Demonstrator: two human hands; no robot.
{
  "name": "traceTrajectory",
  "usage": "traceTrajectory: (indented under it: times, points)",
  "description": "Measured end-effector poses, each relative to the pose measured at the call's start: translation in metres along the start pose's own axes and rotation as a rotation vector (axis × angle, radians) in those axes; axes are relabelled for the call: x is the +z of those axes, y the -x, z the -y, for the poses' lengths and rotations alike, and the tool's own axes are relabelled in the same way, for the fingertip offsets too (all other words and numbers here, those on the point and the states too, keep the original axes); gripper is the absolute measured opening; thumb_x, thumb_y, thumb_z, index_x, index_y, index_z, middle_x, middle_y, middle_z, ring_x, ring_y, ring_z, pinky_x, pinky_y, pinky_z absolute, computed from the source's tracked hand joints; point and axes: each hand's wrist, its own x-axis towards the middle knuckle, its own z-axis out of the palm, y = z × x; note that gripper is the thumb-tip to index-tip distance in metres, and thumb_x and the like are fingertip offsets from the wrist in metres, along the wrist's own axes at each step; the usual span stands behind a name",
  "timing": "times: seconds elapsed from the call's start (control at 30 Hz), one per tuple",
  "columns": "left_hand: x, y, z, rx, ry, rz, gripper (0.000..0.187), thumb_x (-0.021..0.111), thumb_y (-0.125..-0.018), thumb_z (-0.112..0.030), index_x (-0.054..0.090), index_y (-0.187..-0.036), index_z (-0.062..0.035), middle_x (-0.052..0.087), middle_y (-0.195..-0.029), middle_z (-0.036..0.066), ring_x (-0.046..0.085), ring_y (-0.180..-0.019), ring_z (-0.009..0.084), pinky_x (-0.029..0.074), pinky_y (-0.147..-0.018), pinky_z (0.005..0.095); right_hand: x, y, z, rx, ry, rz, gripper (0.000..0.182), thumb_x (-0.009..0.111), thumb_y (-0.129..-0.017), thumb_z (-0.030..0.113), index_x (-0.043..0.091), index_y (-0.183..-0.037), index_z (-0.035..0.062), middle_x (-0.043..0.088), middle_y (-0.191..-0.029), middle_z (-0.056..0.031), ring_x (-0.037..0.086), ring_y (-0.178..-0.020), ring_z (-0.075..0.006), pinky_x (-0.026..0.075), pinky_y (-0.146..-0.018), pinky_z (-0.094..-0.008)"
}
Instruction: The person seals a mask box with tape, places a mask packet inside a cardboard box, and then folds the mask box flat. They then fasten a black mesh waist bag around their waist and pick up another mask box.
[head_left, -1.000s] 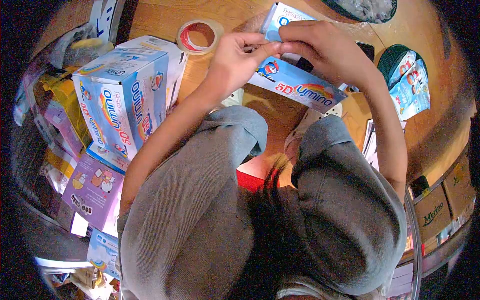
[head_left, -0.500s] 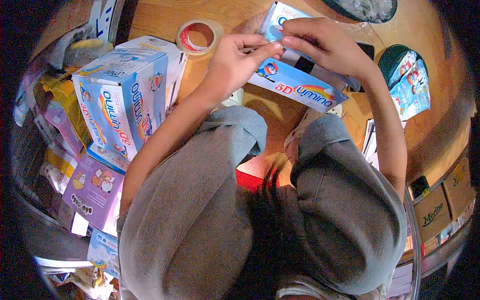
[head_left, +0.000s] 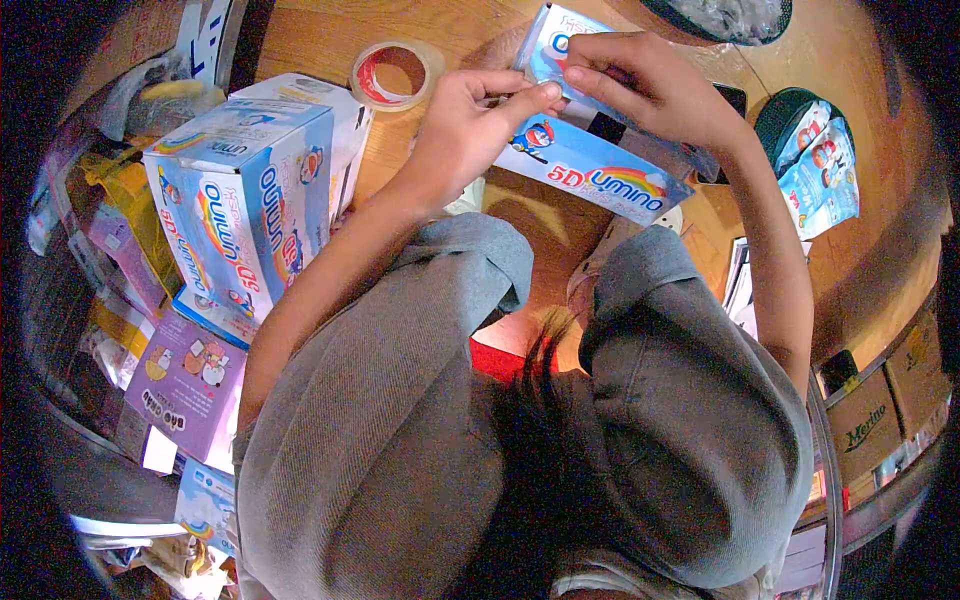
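Observation:
A blue and white Umino box (head_left: 600,172) lies at the top centre, in front of my knees, with its lettered side facing me. My left hand (head_left: 470,130) is at the box's left end, thumb and fingers pinched on its edge. Over the upper part of the box is my right hand (head_left: 645,85), its fingers bent and closed near the left fingertips. What the right fingers hold, if anything, is hidden. Just left of the hands a roll of clear tape (head_left: 430,75) lies on the wooden floor.
Upright Umino boxes (head_left: 235,200) stand at the left above a purple packet (head_left: 185,380). A dark mesh container (head_left: 785,125) with a blue pouch (head_left: 822,175) sits at the right. Cardboard boxes (head_left: 865,425) are at the lower right, and another round container (head_left: 725,15) is at the top.
My right hand has shifted very slightly, its fingers a little more curled over the box. My left hand and the box are almost unmoved.

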Motion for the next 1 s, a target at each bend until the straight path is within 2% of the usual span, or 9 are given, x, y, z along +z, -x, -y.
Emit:
traceTrajectory:
  times: [0.53, 1.0]
  points:
    - [0.0015, 0.001, -0.0006, -0.007, 0.002, -0.017, 0.028, 0.058, -0.082, -0.025, 0.065, -0.085, 0.0014, 0.064, -0.078, 0.007, 0.058, -0.069, 0.0099, 0.045, -0.065, 0.0208, 0.003, 0.0019, -0.0019, 0.032, -0.079, -0.073, 0.025, 0.048, -0.087, 0.024, 0.053, -0.082, 0.0007, 0.049, -0.06, -0.0116, 0.046, -0.051, -0.0197, 0.038, -0.051, -0.0315]
    - [0.0014, 0.0005, 0.0019, 0.01, 0.032, -0.016, 0.027, 0.058, -0.082, -0.024, 0.064, -0.085, 0.002, 0.064, -0.078, 0.007, 0.058, -0.069, 0.0092, 0.045, -0.065, 0.0213, 0.0015, 0.0026, -0.0012, 0.057, -0.016, -0.065, 0.026, 0.046, -0.087, 0.026, 0.051, -0.081, 0.0012, 0.053, -0.066, -0.0143, 0.052, -0.057, -0.0275, 0.041, -0.055, -0.0355]
